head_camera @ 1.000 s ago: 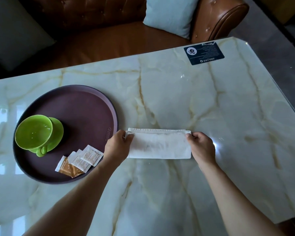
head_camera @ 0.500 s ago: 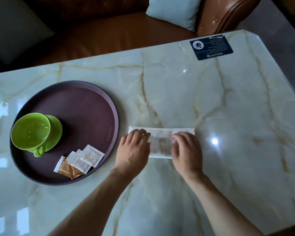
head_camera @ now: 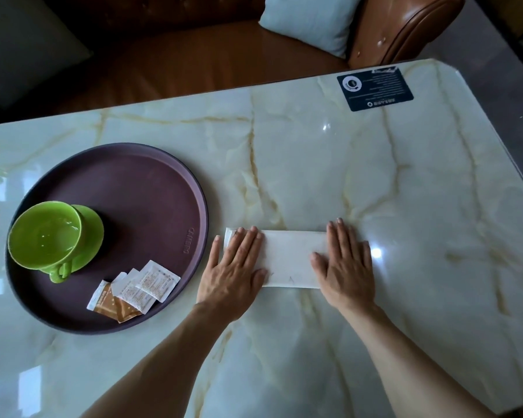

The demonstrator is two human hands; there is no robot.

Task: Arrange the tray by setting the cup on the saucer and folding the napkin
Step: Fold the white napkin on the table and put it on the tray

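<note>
A glossy marbled desk (head_camera: 375, 182) is seen, with a brown leather sofa (head_camera: 194, 55) beyond its far edge. A round maroon tray (head_camera: 151, 188) is set just to the left of the left hand (head_camera: 234, 270). On the tray's left side a green cup (head_camera: 44, 235) is seated on a green saucer (head_camera: 92, 233), and several sachets (head_camera: 136, 289) are fanned out at its near edge. A folded white napkin (head_camera: 290, 259) is laid flat on the desk, beside the tray. It is pressed down at both ends: the left hand is spread flat on its left end, the right hand (head_camera: 346, 267) flat, fingers together, on its right end.
</note>
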